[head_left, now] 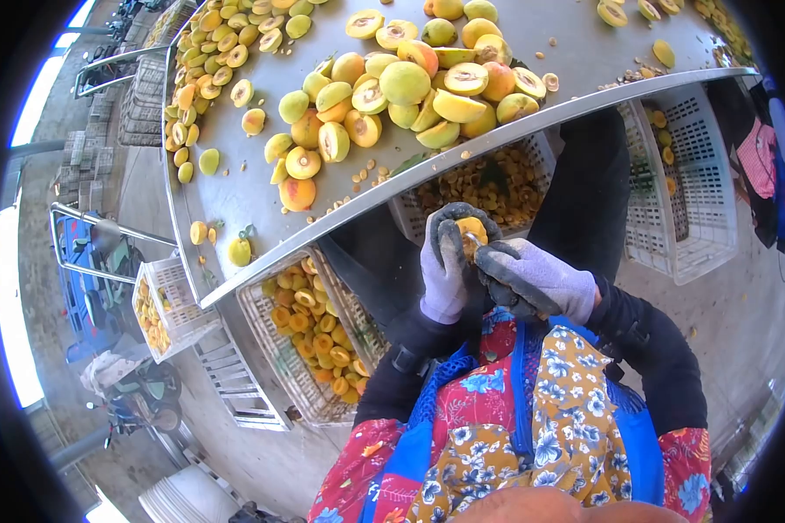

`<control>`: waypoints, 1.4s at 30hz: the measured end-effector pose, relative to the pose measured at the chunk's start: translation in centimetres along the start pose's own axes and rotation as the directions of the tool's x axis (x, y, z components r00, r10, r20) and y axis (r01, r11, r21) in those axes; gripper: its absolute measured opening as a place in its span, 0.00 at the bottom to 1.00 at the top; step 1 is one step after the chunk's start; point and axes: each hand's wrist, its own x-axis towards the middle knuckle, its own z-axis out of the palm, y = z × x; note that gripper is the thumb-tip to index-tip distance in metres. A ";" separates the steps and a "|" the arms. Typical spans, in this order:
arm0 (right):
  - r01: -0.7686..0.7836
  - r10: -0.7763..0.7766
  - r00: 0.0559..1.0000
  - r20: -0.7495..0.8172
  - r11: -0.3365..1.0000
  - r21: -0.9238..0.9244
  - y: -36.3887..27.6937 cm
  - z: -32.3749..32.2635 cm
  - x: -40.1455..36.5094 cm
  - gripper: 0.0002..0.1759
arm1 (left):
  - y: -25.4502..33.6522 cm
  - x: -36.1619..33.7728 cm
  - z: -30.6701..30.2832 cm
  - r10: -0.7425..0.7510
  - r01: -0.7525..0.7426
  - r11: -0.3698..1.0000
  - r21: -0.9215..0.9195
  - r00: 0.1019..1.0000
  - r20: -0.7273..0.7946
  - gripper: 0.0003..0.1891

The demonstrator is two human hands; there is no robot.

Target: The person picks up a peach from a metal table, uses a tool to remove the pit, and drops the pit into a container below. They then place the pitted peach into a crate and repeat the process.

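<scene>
My left hand [446, 268], in a pale lilac glove with dark grey coated fingers, is closed round a yellow peach half [472, 228]. My right hand [545, 275], gloved the same way, is closed with its fingertips against the fruit. A small metal tip [473, 239] shows at the cut flesh by the right fingers; most of that tool is hidden in the hand. Both hands are over my lap, below the metal table's edge [366, 202]. On the table, a pile of whole and halved peaches [405, 83] lies just beyond them, stones showing in several halves.
Under the table, a white crate [407, 219] holds stones and scraps. To the left stand a crate [276, 370] of pitted halves and a smaller crate [183, 315] of fruit. Another white crate [702, 200] stands at right. Loose stones [371, 174] dot the tabletop.
</scene>
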 end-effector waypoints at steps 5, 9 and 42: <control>0.202 -0.267 0.963 -0.036 0.803 -0.561 0.7 -0.2 0.5 0.16 | 0.9 0.7 -1.7 -0.170 0.142 0.943 0.301 0.983 0.069 0.19; 0.402 -0.475 0.845 0.245 0.264 -0.877 2.9 -1.7 1.7 0.14 | 1.7 1.7 -2.4 -0.121 -0.028 0.854 0.520 0.960 0.251 0.17; 0.280 -0.415 0.875 -0.247 0.853 -0.441 1.6 -0.6 1.5 0.13 | 4.1 0.7 -4.1 0.047 -0.231 0.738 0.634 0.955 0.293 0.14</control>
